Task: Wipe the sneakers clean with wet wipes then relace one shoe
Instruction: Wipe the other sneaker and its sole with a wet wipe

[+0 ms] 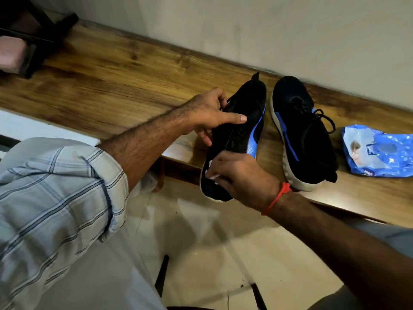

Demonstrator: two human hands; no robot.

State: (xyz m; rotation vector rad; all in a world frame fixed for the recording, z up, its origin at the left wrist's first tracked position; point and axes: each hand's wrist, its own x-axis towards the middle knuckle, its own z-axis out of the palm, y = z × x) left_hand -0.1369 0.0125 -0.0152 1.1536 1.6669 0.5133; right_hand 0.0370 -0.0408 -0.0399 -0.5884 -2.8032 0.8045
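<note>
A long wooden bench point(107, 86) with a dark grain is set along a pale grey wall point(245, 30), running from the far left toward the near right. At the far left end of the bench, a dark framed object point(33, 41) with a pinkish block point(10, 53) in it is seen, blurred and partly cut off by the edge. Below the bench, a glossy light tiled floor point(212, 242) is shown, with shadows cast across it. Two thin dark bars point(162, 274) are seen low on the floor near the bottom middle; what they belong to cannot be told.
</note>
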